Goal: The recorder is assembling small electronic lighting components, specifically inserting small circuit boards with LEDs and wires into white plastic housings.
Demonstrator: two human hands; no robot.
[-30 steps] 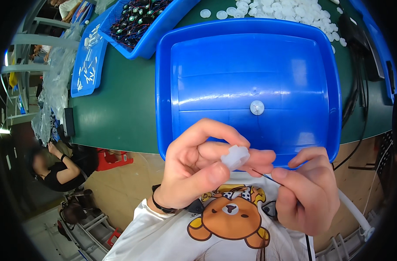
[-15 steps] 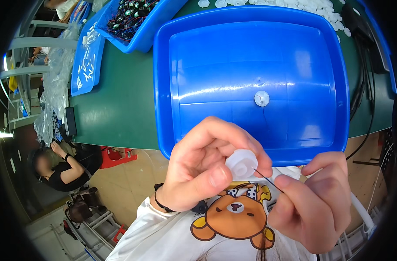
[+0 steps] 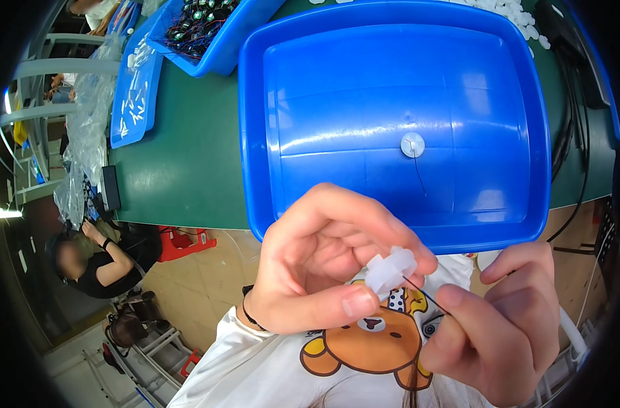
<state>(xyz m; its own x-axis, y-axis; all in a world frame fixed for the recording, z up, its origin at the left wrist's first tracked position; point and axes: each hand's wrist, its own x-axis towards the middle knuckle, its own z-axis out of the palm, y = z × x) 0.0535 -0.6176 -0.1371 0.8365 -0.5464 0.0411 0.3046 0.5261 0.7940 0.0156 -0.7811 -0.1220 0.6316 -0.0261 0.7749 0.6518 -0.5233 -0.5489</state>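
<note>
My left hand (image 3: 323,262) curls around a small translucent white plastic cap (image 3: 389,270), thumb below it and fingers above and behind. The cap stands tilted, its stepped side partly in view. A thin dark wire (image 3: 424,296) runs from the cap to my right hand (image 3: 497,319), whose thumb and forefinger pinch it; the wire's end there is hidden. Both hands are just off the near edge of a large blue tray (image 3: 254,136). In the tray lies one white round cap (image 3: 412,145) with a thin dark wire trailing from it.
A blue bin (image 3: 218,58) of small wired parts stands at the far left, beside a shallow blue tray (image 3: 119,126) with small white pieces. White caps (image 3: 524,24) lie heaped at the far right near black cables (image 3: 574,129). A person (image 3: 106,262) sits at left.
The cap in my left hand has turned to show more of its side and shifted slightly right. My right hand still pinches the wire and has moved slightly right.
</note>
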